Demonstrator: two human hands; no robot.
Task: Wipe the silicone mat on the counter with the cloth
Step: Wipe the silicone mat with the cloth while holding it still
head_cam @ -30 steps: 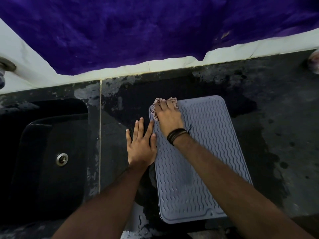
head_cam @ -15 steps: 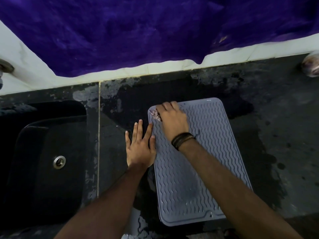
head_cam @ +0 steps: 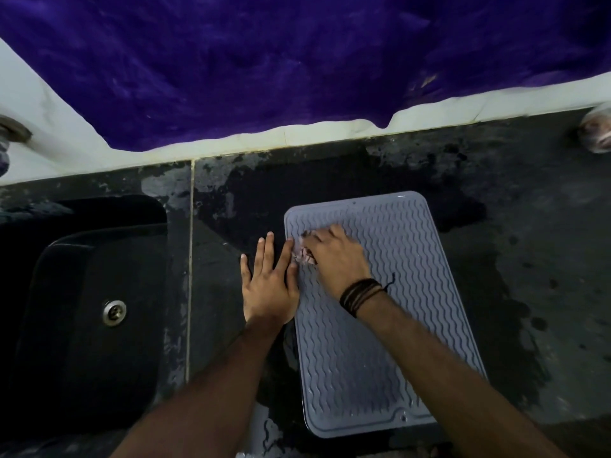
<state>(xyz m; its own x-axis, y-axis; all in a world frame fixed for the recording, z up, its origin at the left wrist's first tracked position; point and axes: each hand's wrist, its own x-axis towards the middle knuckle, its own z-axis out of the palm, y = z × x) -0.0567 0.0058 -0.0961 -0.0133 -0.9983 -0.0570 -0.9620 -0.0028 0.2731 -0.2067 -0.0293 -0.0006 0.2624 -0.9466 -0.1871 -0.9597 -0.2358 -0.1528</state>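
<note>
A grey silicone mat (head_cam: 390, 325) with a wavy ribbed pattern lies flat on the dark counter (head_cam: 529, 259). My right hand (head_cam: 334, 256) presses a small crumpled pinkish cloth (head_cam: 304, 254) onto the mat near its left edge; most of the cloth is hidden under the palm and fingers. A dark corded bracelet circles that wrist. My left hand (head_cam: 269, 285) lies flat with fingers spread on the counter, its thumb side resting on the mat's left edge.
A black sink (head_cam: 82, 292) with a metal drain (head_cam: 114, 311) sits to the left. A purple cloth (head_cam: 264, 61) hangs over the white wall behind. A small round object (head_cam: 596, 130) rests at the far right. The counter around the mat looks wet.
My right hand has slid the cloth from the mat's far left corner back toward me along the left edge. The left hand has stayed in place.
</note>
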